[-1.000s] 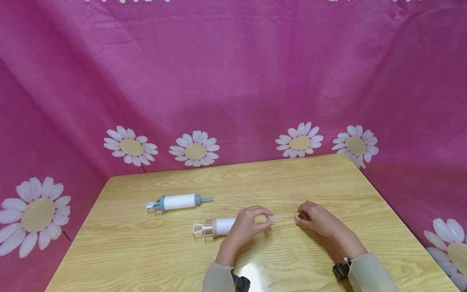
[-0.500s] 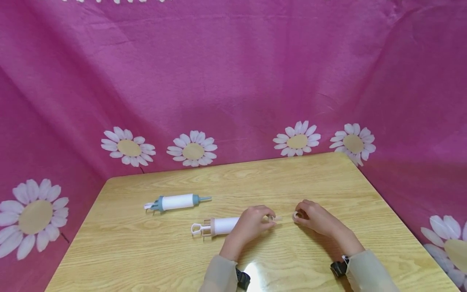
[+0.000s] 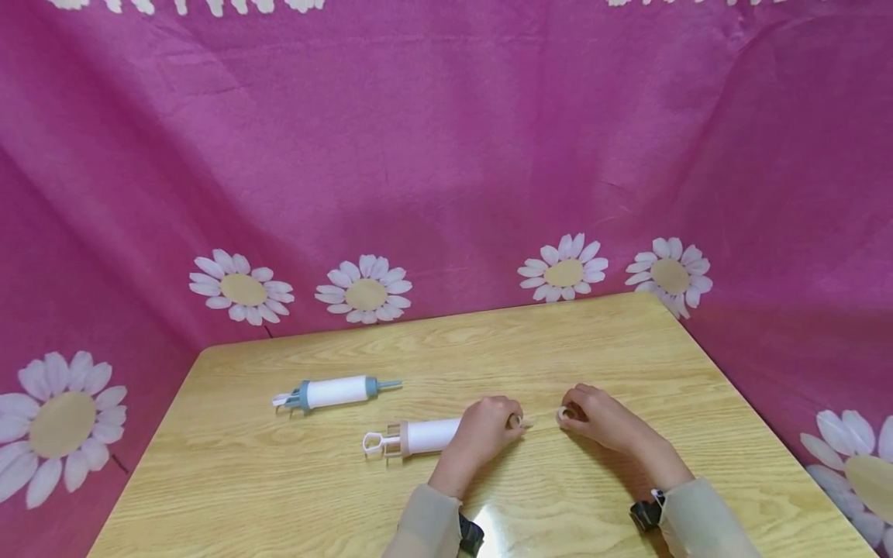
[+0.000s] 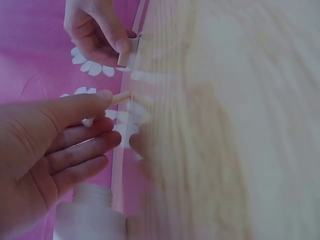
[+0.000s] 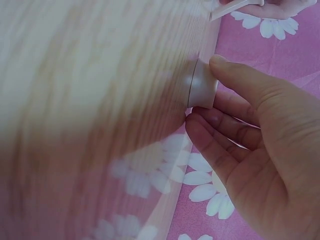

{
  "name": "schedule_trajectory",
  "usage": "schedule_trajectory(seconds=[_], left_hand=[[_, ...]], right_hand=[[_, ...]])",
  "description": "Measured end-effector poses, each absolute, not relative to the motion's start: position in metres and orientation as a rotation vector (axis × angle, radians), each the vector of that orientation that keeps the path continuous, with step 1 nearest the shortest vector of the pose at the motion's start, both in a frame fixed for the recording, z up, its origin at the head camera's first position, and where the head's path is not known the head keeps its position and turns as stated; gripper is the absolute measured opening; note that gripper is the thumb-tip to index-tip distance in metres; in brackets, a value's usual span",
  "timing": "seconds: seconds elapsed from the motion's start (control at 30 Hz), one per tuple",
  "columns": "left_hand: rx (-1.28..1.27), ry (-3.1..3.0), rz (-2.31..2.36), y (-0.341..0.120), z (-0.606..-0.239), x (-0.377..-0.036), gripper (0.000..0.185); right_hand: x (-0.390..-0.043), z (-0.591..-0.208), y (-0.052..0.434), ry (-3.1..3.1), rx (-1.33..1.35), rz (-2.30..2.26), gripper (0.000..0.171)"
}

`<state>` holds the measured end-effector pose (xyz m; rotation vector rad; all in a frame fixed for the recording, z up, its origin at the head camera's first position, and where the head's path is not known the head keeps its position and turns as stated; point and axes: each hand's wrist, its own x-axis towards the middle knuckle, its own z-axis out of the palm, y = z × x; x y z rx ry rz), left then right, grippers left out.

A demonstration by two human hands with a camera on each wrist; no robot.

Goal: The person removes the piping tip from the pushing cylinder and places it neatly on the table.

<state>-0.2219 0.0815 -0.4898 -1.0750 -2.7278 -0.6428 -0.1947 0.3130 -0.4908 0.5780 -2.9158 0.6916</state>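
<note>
My left hand (image 3: pixel 484 430) pinches a small beige nozzle (image 4: pixel 120 98) between thumb and index finger, the other fingers loosely bent below. Its round open end shows at the fingertips in the head view, its thin tip to the right. Beneath that hand lies a syringe-style press with a white barrel (image 3: pixel 431 435), beige collar and white looped plunger handle. The barrel's threaded white end (image 4: pixel 92 196) shows uncapped in the left wrist view. My right hand (image 3: pixel 603 418) holds a beige ring cap (image 5: pixel 203 84) by thumb and fingers, standing on edge close over the table.
A second press with a white barrel (image 3: pixel 338 391) and blue-green ends lies farther back on the left. The wooden table (image 3: pixel 558 341) meets a pink flowered cloth (image 3: pixel 453 155) at its back and sides.
The left hand has turned the nozzle, so less of its thin tip shows now. The right hand keeps the ring cap in nearly the same place, its opening tilted slightly more into view.
</note>
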Motion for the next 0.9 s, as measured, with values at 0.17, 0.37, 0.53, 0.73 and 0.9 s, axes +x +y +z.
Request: schedule_trajectory(seconds=[0.17, 0.37, 0.53, 0.73, 0.9], left_hand=[[-1.051, -2.73, -0.567, 0.0828, -0.4888, -0.2211, 0.009], [-1.037, -2.725, -0.468, 0.0844, -0.488, -0.2204, 0.016], [-1.027, -2.71, -0.379, 0.0854, -0.4886, -0.2196, 0.022], [-1.025, -2.749, -0.314, 0.0877, -0.4882, -0.219, 0.023], [-1.025, -2.753, -0.235, 0.0899, -0.4863, -0.217, 0.02]], right_hand=[[-0.1945, -0.4905, 0.3123, -2.924, 0.576, 0.688, 0.012], [-0.1942, -0.4886, 0.3115, -2.941, 0.567, 0.691, 0.013], [-0.1939, -0.4874, 0.3116, -2.943, 0.572, 0.693, 0.013], [-0.1931, -0.4868, 0.3127, -2.936, 0.585, 0.722, 0.012], [-0.1925, -0.4876, 0.3129, -2.941, 0.573, 0.707, 0.013]])
